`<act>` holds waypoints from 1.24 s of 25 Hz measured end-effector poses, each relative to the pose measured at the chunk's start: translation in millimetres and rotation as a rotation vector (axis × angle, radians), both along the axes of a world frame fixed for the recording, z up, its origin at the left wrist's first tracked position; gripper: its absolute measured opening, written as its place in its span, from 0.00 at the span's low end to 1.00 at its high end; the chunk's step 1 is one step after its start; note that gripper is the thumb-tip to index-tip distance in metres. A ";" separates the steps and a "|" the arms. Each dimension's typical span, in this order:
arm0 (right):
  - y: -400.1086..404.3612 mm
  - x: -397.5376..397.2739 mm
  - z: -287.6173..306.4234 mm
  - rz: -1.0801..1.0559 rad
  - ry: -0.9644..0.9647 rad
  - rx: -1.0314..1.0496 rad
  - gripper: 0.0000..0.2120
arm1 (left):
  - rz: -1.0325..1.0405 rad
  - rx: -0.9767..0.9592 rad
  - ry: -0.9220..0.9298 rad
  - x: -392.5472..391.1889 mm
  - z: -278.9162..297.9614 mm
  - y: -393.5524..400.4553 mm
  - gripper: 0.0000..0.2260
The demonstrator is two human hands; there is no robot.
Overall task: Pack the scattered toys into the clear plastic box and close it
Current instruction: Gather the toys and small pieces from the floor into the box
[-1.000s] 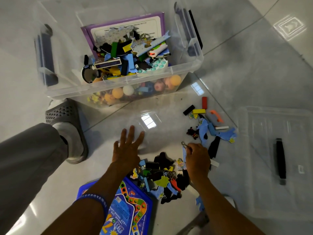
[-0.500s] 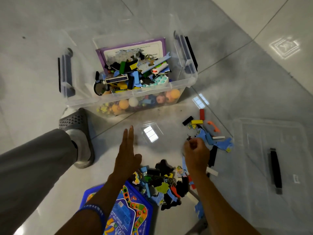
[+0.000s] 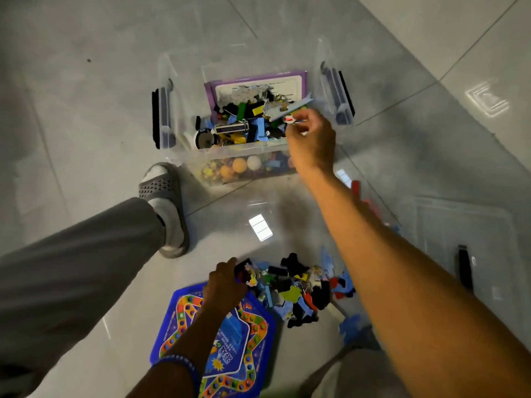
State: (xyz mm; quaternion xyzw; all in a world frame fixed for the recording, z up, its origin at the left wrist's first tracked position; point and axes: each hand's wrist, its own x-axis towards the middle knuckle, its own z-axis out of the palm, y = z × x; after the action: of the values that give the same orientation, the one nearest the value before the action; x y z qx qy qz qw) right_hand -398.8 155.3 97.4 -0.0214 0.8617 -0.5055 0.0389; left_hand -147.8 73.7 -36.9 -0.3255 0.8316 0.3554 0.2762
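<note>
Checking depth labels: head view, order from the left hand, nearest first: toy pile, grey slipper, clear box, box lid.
1. Toy pile: touching the left hand, just to its right.
2. Grey slipper: up and left.
3. Clear box: straight ahead, beyond the slipper.
4. Box lid: far right.

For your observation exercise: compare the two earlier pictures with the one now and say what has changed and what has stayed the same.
The right hand left the floor pile and reached over the clear plastic box, pinching a small toy piece. The left hand drew back from the bare floor onto the near toy pile, fingers curled. The box, lid and blue game board stayed put.
</note>
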 end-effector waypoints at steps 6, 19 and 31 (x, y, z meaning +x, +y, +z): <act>113.9 174.0 -166.4 0.303 -0.246 0.612 0.30 | -0.521 -0.207 -0.138 -2.8 -39.0 33.0 0.49; 105.1 192.7 -207.1 0.616 -0.118 1.005 0.42 | -0.397 -0.042 0.103 -14.9 -74.6 49.8 0.36; 104.1 168.9 -215.7 0.440 -0.335 0.416 0.11 | 0.138 0.191 0.124 -44.6 -62.2 41.6 0.21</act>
State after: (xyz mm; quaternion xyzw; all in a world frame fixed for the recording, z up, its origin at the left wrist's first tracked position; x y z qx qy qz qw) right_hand -229.9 259.4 -118.3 -0.1150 0.9026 -0.2951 0.2916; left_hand -192.4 115.3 -99.1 -0.3317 0.7849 0.4706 0.2289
